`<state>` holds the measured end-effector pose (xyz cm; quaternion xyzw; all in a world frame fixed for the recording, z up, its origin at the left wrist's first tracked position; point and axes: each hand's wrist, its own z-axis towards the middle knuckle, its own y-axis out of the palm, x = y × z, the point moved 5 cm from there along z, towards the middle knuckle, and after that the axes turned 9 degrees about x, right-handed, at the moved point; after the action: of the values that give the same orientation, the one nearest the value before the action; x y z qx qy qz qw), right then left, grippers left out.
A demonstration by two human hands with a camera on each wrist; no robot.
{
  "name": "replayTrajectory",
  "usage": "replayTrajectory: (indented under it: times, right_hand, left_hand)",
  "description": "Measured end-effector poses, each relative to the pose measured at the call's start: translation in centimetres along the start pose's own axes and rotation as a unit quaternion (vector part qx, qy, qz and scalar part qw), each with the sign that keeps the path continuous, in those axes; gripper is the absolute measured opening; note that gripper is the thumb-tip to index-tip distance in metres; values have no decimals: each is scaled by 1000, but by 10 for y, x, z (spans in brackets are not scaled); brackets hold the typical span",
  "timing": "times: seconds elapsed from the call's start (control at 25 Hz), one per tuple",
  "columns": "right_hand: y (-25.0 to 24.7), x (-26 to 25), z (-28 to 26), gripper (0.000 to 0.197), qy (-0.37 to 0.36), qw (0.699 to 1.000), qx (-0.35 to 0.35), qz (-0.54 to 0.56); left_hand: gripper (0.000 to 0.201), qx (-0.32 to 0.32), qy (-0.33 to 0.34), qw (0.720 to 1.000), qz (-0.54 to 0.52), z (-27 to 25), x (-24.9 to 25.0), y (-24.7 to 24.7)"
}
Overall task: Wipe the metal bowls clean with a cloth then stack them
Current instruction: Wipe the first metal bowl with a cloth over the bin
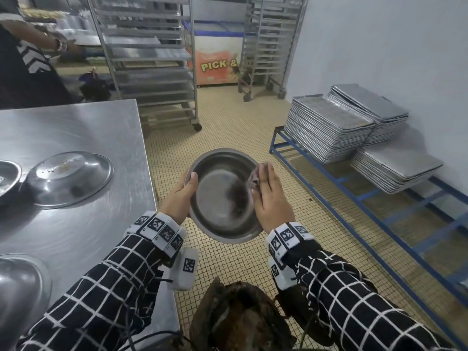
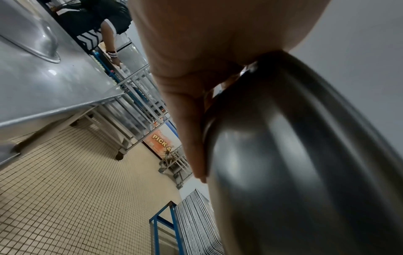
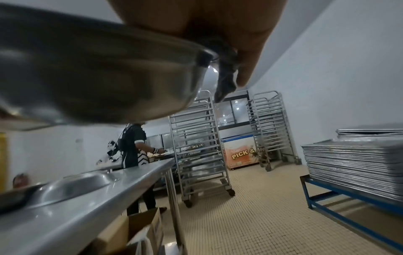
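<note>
I hold a round metal bowl (image 1: 220, 196) over the tiled floor, just right of the steel table (image 1: 76, 127), with its inside facing me. My left hand (image 1: 182, 196) grips its left rim, thumb over the edge and fingers underneath (image 2: 189, 120). My right hand (image 1: 271, 198) pinches a dark grey cloth (image 1: 255, 176) over the right rim. In the right wrist view the cloth (image 3: 226, 79) hangs beside the bowl (image 3: 98, 77). An upside-down bowl (image 1: 68, 178) lies on the table, one more (image 1: 7, 176) is at its left edge and another (image 1: 20, 282) near me.
Stacks of metal baking trays (image 1: 329, 130) sit on a low blue rack (image 1: 354, 193) to the right. Wheeled tray racks (image 1: 152, 59) and a chest freezer (image 1: 217, 62) stand ahead. Another person (image 1: 25, 59) works at the far left. A brown bundle (image 1: 240, 320) lies below my arms.
</note>
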<state>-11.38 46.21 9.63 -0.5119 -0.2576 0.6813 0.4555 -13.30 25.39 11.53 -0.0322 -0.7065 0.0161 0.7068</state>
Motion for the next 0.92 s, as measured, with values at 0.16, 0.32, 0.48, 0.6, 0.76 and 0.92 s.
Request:
replayTrajectory:
  times: [0.16,0.32,0.48,0.6,0.76,0.92]
  right_hand:
    - [-12,9,6,29,172,969,6,176]
    - [-8,17,8,22,224,954,16,196]
    - [-6,8,1,19,297,908,92,279]
    - [-6,-5,-4,18,285,895,81,333]
    - [-10,-5,-15,18,301,892,69,329]
    - [-2,-34,-26,23,153,953,30,260]
  left_hand:
    - [49,-56,-76,995,-24,2,-15,-8]
    - [64,-3,-61,997,-46,2,-17,-12]
    - [73,-20,29,999,5,-7,-8,1]
    - [49,57,20,998,30,-7,-10,3]
    - [36,146,-51,986,-67,-1,-20,-13]
    - [50,137,-31,990,-9,-6,-19,-13]
